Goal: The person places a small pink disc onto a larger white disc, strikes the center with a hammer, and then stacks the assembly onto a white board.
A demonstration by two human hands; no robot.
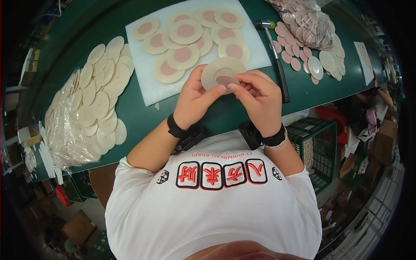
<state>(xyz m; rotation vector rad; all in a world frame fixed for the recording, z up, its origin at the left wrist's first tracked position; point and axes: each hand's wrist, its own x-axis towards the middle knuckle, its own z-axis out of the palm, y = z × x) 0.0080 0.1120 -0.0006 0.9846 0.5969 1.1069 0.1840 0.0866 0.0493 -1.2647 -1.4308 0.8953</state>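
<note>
My left hand (196,99) grips the rim of a cream disc (211,73), held tilted above the near edge of a white foam sheet (149,90). Between the thumb and fingers of my right hand (259,96) is a smaller pink disc (227,81), which overlaps the lower part of the cream one. The left thumb tip rests close to the pink disc as well. Beyond my hands, several cream discs with pink centres (185,31) lie spread and partly overlapping on the foam.
Left of the foam, plain cream discs (99,104) spill from a clear plastic bag (65,130). At right are a hammer (279,65), loose pink discs (295,64) and a bag of pink discs (310,26). A green crate (320,151) stands below the green table (338,89).
</note>
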